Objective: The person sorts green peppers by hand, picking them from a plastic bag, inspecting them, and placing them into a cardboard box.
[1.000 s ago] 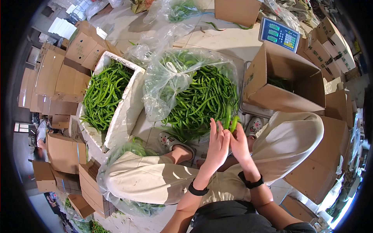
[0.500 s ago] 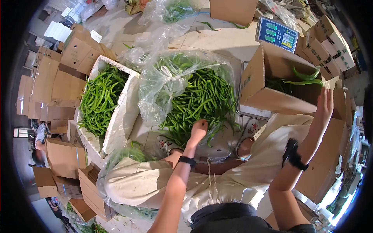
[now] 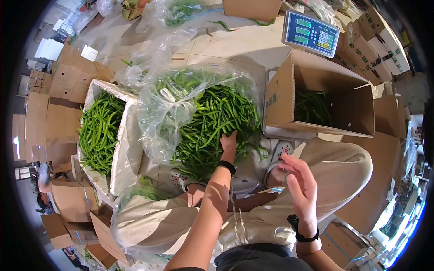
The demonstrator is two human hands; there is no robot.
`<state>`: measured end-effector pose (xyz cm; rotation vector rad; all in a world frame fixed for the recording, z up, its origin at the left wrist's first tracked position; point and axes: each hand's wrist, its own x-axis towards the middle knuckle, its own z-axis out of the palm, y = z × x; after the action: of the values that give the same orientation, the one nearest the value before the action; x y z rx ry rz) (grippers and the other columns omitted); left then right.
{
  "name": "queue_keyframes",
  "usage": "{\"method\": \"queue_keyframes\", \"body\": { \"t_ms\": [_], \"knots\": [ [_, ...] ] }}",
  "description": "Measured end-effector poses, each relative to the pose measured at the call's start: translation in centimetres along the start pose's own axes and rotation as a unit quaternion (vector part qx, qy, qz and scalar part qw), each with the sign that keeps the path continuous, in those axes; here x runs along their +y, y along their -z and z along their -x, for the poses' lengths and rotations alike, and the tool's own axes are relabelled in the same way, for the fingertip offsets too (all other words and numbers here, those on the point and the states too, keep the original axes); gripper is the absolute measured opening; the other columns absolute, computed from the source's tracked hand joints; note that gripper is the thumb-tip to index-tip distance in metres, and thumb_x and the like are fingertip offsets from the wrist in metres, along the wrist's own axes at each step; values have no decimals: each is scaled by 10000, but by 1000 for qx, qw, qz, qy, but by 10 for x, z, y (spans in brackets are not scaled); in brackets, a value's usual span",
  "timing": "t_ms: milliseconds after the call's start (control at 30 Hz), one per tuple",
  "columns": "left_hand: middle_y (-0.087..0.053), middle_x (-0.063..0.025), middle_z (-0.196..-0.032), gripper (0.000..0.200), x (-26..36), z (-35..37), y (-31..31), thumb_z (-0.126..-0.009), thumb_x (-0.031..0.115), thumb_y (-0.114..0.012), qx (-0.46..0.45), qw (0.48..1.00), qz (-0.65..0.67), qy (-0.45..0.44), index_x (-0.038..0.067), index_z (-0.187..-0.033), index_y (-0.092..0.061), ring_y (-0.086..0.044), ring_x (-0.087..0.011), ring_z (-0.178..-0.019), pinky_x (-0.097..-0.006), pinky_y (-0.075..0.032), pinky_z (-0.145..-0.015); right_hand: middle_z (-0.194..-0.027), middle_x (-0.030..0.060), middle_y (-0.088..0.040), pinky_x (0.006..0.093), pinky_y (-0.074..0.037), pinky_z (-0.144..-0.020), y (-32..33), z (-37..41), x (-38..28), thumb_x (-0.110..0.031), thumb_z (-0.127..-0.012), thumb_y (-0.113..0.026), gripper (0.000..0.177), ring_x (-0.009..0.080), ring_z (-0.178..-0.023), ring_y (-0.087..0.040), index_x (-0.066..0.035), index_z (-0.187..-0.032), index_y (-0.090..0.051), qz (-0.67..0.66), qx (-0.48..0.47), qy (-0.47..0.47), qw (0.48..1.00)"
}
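My left hand (image 3: pixel 229 140) reaches forward onto a heap of green chili peppers (image 3: pixel 210 113) lying in an opened clear plastic bag (image 3: pixel 165 108). Its fingertips are buried among the peppers, so its grip is hidden. My right hand (image 3: pixel 300 180) hovers above my right knee with fingers spread and nothing in it. An open cardboard box (image 3: pixel 280 101) to the right holds a few green peppers (image 3: pixel 312 106) at its bottom. Both wrists carry black bands.
A white foam box (image 3: pixel 121 144) full of green peppers (image 3: pixel 97 131) stands at the left. A digital scale (image 3: pixel 309 34) sits behind the cardboard box. Flat and folded cartons (image 3: pixel 68 81) lie all around, more bagged peppers (image 3: pixel 181 9) at the back.
My right hand has come back from over the cardboard box, empty, after the peppers it held went in. My left hand stays on the pepper heap, pushed slightly deeper.
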<state>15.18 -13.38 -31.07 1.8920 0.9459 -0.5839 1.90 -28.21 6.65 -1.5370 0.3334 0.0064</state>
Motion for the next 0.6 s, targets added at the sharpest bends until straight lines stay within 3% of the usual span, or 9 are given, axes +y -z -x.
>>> {"method": "queue_keyframes", "body": {
  "t_ms": [133,233,333,433,533,600],
  "knots": [
    [-535,-218,-1242,826,-7,-21,-12,-679,343,-779,-37,999,23,7,-76,-1303,-436,-549,-324,-1117,-374,-449,-914,-1215,156,-532,312,-389,-972,4,-7,14,21,-881,-459,270,212,-1119,-521,31,-1134,-554,14,-3,14,1000],
    [-565,-188,-1203,786,-8,-23,-13,-655,290,-796,-124,985,118,18,-67,-1271,-463,-560,-298,-1093,-375,-436,-923,-1208,151,-539,306,-391,-964,7,-13,13,23,-877,-464,258,206,-1112,-525,26,-1112,-571,22,7,18,1000],
    [-590,-152,-1165,727,-5,-23,-18,-642,245,-799,-150,967,188,83,-50,-1227,-484,-567,-261,-1066,-378,-424,-932,-1201,147,-547,302,-391,-958,8,-15,11,26,-876,-462,254,206,-1113,-525,25,-1104,-576,11,11,10,1000],
    [-607,-125,-1098,702,-1,-6,-19,-619,224,-797,-158,969,185,36,-24,-1201,-491,-573,-247,-984,-370,-438,-861,-1199,151,-548,304,-389,-960,9,-14,13,23,-878,-463,253,210,-1114,-526,21,-1104,-578,2,7,-1,1000],
    [-606,-87,-1011,601,6,2,-5,-626,203,-772,-256,951,173,20,0,-1132,-518,-554,-220,-884,-348,-430,-788,-1195,149,-550,306,-388,-961,9,-11,18,18,-881,-466,246,209,-1117,-526,17,-1097,-582,16,-1,6,1000],
    [-559,-47,-895,590,12,9,1,-637,231,-754,-303,937,173,-14,72,-1144,-498,-482,-184,-764,-302,-380,-699,-1187,148,-555,307,-387,-962,6,-11,18,15,-882,-467,240,211,-1118,-526,14,-1091,-586,12,-1,2,1000]
  ]
}}
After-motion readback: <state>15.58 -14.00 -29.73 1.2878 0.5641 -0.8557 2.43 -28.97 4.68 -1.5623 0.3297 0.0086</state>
